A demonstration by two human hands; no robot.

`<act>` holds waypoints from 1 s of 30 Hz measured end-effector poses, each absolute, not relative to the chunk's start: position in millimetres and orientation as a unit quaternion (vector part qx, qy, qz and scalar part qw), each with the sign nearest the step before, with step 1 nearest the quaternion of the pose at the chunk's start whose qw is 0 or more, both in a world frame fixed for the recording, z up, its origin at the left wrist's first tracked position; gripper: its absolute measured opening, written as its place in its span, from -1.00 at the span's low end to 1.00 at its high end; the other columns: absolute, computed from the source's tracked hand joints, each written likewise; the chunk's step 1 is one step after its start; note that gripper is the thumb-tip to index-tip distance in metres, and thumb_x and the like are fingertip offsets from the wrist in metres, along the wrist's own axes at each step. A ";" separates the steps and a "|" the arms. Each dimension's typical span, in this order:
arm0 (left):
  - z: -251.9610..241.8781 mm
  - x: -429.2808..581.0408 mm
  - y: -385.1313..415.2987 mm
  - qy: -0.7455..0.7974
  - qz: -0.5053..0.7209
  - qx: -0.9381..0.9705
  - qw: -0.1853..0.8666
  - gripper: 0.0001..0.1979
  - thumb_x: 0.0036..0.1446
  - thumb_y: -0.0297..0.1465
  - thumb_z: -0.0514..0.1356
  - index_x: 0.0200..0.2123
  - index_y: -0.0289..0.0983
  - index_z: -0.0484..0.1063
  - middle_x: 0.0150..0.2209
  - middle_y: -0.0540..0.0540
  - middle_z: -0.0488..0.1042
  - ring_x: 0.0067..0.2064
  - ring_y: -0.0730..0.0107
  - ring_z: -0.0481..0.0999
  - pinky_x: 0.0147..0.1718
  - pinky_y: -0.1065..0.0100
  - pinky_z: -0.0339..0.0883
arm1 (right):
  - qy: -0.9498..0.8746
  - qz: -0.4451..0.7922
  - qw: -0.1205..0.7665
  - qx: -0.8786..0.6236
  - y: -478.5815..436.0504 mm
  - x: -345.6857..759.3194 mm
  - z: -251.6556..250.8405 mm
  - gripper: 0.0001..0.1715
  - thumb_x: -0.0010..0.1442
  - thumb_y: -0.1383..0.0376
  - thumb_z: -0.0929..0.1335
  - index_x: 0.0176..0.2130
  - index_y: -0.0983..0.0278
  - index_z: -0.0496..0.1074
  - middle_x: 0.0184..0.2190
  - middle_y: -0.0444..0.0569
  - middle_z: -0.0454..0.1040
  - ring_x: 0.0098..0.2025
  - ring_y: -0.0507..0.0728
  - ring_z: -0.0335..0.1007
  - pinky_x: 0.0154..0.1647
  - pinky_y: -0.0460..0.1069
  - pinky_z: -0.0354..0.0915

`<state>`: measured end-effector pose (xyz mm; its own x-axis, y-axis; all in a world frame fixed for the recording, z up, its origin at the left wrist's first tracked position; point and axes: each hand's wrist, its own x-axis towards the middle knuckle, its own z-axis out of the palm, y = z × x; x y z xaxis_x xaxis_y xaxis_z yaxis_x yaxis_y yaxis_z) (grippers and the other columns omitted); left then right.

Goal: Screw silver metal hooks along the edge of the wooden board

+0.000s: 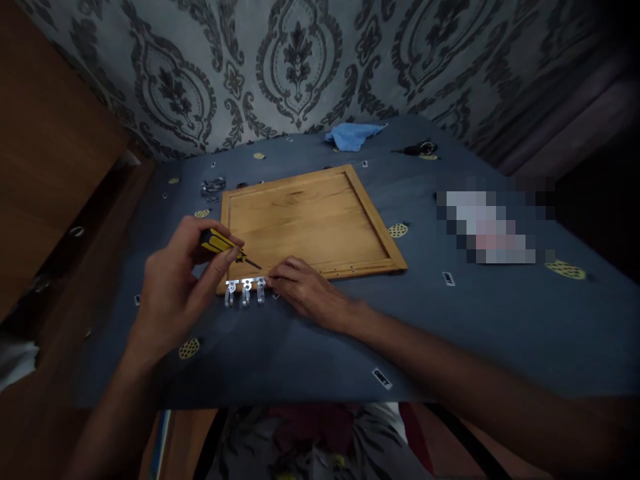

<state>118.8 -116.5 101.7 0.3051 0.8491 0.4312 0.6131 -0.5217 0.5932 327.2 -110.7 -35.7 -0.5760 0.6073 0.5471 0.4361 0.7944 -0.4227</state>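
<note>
My left hand (173, 287) is closed around a screwdriver (217, 241) with a yellow and black handle. Its thin shaft slants down to the right, the tip above the near edge of a framed wooden board (300, 220). Along that edge, at the left corner, lies a metal hook rail (245, 285) whose several hooks hang over toward me. My right hand (307, 290) rests on the board's near edge, fingers bent together, with fingertips at the rail's right end. Whether a screw sits under those fingertips is hidden. Small dark holes show in the edge right of this hand.
On the dark patterned tablecloth (330, 353), small metal pieces (214, 189) lie beyond the board's left corner. A blue cloth (353, 136) and a black tool-like object (420, 148) are at the back. A blurred-out item (487, 227) lies right. Wooden furniture (55, 147) stands left.
</note>
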 end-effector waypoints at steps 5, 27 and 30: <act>101.5 117.5 -116.4 0.471 0.376 0.780 0.166 -0.86 0.33 -0.23 0.28 -0.08 -0.08 0.47 -0.15 0.02 0.62 -0.20 0.34 0.68 -0.41 0.42 0.54 | -0.879 0.121 0.355 -0.295 -110.6 327.2 -35.5 -0.70 0.50 0.36 0.24 -0.07 0.33 0.56 -0.17 0.09 0.56 -0.11 0.19 0.36 -0.05 0.10 0.41; 79.2 107.1 -112.7 0.459 0.363 0.787 0.196 -0.88 0.32 -0.31 0.28 -0.11 -0.18 0.47 -0.22 0.01 0.61 -0.28 0.45 0.65 -0.37 0.52 0.51 | -0.879 0.119 0.356 -0.294 -109.1 326.7 -38.7 -0.72 0.50 0.36 0.25 -0.07 0.34 0.56 -0.18 0.09 0.55 -0.11 0.18 0.37 -0.05 0.11 0.42; 79.2 108.0 -111.5 0.453 0.357 0.797 0.177 -0.89 0.31 -0.33 0.27 -0.12 -0.19 0.48 -0.23 0.02 0.60 -0.31 0.47 0.65 -0.40 0.54 0.49 | -0.880 0.118 0.356 -0.291 -109.1 326.8 -38.5 -0.73 0.50 0.37 0.26 -0.06 0.35 0.55 -0.16 0.10 0.56 -0.10 0.18 0.36 -0.03 0.10 0.41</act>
<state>108.0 -111.5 79.2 0.3336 0.8495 0.4087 0.5963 -0.5259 0.6065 326.8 -109.1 -38.5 -0.5760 0.5973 0.5581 0.4284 0.8020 -0.4163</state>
